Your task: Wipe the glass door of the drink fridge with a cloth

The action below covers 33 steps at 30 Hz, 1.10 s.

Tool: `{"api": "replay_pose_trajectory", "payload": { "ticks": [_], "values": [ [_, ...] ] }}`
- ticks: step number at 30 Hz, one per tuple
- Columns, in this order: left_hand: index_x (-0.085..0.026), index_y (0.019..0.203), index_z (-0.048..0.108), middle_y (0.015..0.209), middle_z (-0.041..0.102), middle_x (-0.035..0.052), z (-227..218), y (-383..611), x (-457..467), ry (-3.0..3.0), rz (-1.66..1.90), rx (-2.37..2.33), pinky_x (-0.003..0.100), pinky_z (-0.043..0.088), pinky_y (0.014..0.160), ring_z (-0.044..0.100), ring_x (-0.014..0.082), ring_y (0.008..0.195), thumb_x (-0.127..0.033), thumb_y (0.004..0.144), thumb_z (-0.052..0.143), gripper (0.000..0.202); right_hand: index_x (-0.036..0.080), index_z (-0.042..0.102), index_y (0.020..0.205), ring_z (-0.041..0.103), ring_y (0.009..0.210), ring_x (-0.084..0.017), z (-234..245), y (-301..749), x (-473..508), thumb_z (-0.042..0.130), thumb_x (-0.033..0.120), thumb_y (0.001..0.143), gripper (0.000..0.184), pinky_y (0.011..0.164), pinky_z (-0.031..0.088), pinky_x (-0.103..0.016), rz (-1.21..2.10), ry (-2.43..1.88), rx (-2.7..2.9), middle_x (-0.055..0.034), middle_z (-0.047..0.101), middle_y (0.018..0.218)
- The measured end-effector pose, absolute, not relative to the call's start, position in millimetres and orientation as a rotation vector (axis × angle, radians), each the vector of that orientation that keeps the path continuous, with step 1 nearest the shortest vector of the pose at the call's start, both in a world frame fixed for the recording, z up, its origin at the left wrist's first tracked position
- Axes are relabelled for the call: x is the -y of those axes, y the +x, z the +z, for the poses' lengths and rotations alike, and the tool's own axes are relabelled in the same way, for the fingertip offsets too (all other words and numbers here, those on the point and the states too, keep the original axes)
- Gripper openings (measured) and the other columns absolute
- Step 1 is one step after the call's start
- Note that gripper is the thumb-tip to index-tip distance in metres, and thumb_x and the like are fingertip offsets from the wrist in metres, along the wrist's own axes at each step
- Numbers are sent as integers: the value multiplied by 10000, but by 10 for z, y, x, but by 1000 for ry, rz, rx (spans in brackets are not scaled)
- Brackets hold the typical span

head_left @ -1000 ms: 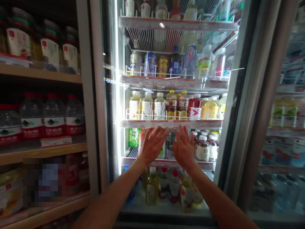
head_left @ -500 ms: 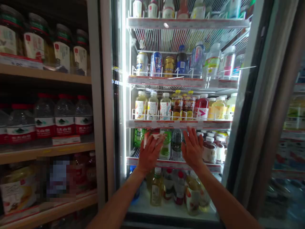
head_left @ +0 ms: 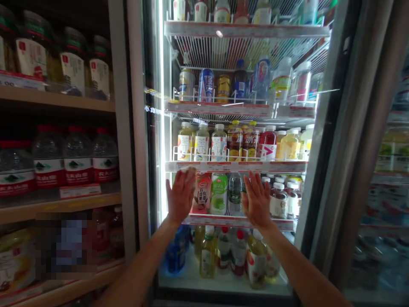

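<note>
My left hand [head_left: 182,196] lies flat with fingers upward against the cooler's glass door [head_left: 223,100], pressing a crumpled white cloth [head_left: 191,170] that partly shows at the fingertips and is blurred. Whether it is cloth or tissue I cannot tell. To its right, behind the glass, stand a red-labelled bottle [head_left: 202,194] and a green-labelled bottle [head_left: 219,194]. My right hand [head_left: 257,202] rests with fingers spread on or close to the glass, holding nothing visible. It covers part of the lower shelf, between a dark-labelled clear bottle [head_left: 235,196] and small brown bottles [head_left: 278,200].
Lit wire shelves with several drinks fill the cooler; a price rail [head_left: 236,166] runs just above my fingertips. On the left, a wooden shelf [head_left: 60,204] carries red-capped water bottles [head_left: 78,157]. A metal door frame [head_left: 341,170] stands at the right.
My left hand has slid left across the glass with the cloth, uncovering the red-labelled and green-labelled bottles. My right hand has stayed nearly in place. The view has shifted slightly.
</note>
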<state>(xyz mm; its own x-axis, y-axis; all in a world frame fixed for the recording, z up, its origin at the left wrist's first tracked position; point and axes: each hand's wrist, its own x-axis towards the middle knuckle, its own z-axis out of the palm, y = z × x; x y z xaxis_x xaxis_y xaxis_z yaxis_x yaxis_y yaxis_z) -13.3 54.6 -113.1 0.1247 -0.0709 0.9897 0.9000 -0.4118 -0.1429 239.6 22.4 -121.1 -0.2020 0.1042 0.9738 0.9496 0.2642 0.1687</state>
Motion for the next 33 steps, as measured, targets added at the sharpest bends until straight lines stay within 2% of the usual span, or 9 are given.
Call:
{"api": "replay_pose_trajectory", "payload": {
  "ticks": [4, 6, 10, 17, 20, 24, 27, 30, 33],
  "values": [
    [-195, 1339, 417, 1446, 361, 141, -723, -33, -583, -1256, -1744, 1063, 454, 172, 1110, 225, 202, 1388, -252, 914, 381, 429, 224, 82, 1471, 223, 1392, -226, -1202, 2362, -211, 411, 207, 877, 679, 1120, 161, -489, -1068, -1011, 1509, -102, 324, 1479],
    [-211, 1345, 408, 1432, 395, 107, -757, 154, -531, -1431, -1539, 893, 425, 153, 1123, 209, 180, 1392, -215, 910, 373, 437, 222, 90, 1471, 231, 1389, -229, -1204, 2346, -212, 406, 211, 878, 672, 1121, 156, -491, -1061, -1010, 1501, -100, 316, 1483],
    [-262, 1304, 461, 1325, 535, 34, -911, 370, -454, -1716, -1088, 545, 398, 105, 1146, 309, 167, 1352, -176, 887, 408, 429, 211, 111, 1470, 231, 1389, -225, -1207, 2388, -211, 417, 198, 872, 671, 1123, 159, -479, -1083, -1012, 1539, -101, 333, 1475],
    [-195, 1327, 434, 1445, 373, 114, -338, 9, -573, -1316, -1671, 1044, 479, 189, 1109, 296, 232, 1358, -242, 913, 367, 422, 213, 93, 1472, 233, 1389, -222, -1188, 2393, -173, 409, 187, 871, 680, 1119, 167, -479, -1085, -1019, 1553, -101, 352, 1465],
    [-231, 1363, 385, 1418, 419, 85, -374, 161, -537, -1511, -1407, 787, 434, 145, 1136, 254, 189, 1377, -198, 897, 391, 467, 220, 79, 1473, 236, 1388, -231, -1190, 2364, -173, 396, 197, 879, 673, 1115, 165, -486, -1072, -1025, 1528, -104, 348, 1466],
    [-287, 1359, 376, 1359, 501, 14, -380, 230, -502, -1778, -959, 423, 398, 62, 1156, 311, 148, 1349, -179, 881, 429, 492, 225, 94, 1471, 245, 1384, -228, -1189, 2404, -171, 390, 180, 874, 668, 1111, 183, -473, -1082, -1017, 1559, -96, 351, 1466],
    [-277, 1340, 408, 1388, 466, 49, -105, 9, -557, -1691, -1214, 653, 447, 63, 1147, 344, 175, 1334, -221, 900, 394, 444, 223, 105, 1470, 231, 1390, -214, -1184, 2436, -161, 398, 164, 865, 675, 1118, 185, -461, -1091, -999, 1582, -88, 356, 1465],
    [-212, 1304, 461, 1435, 385, 124, 113, -137, -629, -1383, -1684, 1032, 526, 170, 1106, 318, 246, 1346, -282, 906, 374, 413, 227, 105, 1470, 239, 1387, -215, -1187, 2423, -161, 404, 169, 865, 677, 1127, 172, -468, -1070, -1014, 1570, -85, 335, 1475],
    [-224, 1307, 457, 1429, 397, 111, 25, -16, -644, -1389, -1625, 989, 498, 205, 1103, 291, 227, 1361, -266, 907, 371, 411, 211, 112, 1470, 235, 1388, -225, -1197, 2399, -172, 413, 173, 860, 681, 1129, 162, -481, -1070, -1015, 1552, -94, 332, 1475]
  ]
}}
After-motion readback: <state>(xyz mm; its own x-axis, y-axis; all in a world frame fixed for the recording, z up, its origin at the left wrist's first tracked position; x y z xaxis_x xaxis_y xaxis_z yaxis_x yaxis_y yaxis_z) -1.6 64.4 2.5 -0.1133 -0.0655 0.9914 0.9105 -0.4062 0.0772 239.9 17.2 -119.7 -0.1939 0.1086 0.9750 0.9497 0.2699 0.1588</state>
